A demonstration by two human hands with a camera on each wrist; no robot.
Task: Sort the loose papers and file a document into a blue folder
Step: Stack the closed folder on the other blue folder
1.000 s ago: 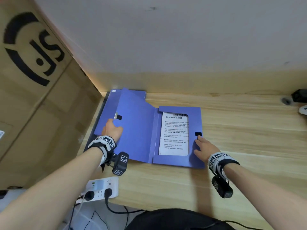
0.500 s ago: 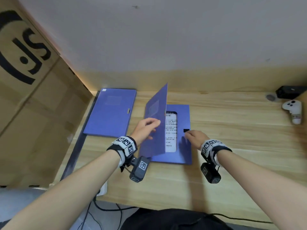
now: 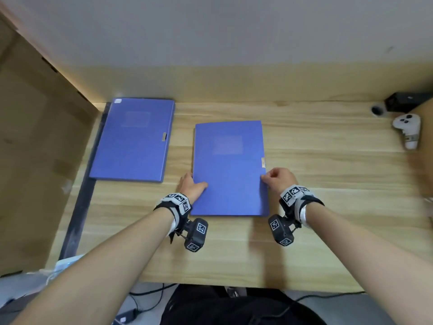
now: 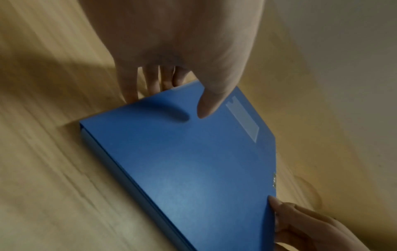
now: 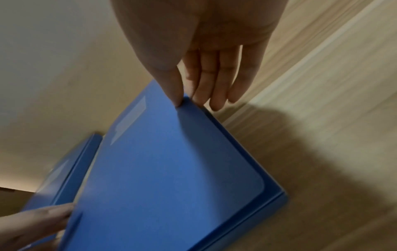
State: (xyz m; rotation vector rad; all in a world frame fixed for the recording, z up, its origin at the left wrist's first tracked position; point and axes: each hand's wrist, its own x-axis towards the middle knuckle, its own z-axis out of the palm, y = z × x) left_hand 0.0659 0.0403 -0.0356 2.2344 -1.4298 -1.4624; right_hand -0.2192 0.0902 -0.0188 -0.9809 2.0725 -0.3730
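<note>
Since half a second ago the blue folder (image 3: 229, 170) has swung shut and lies closed on the desk (image 3: 328, 207) between both grips. The left grip (image 3: 191, 186), fingers (image 4: 128, 84) straight, rests its thumb on the folder's left edge; the right grip (image 3: 278, 178), likewise unclenched, thumbs the right edge. A second folder (image 3: 133, 141) lies beyond the left grip.

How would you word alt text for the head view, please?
A closed blue plastic folder lies on a light wooden desk, the left hand at its left edge and the right hand at its right edge. A second closed blue folder lies to its left.
</note>
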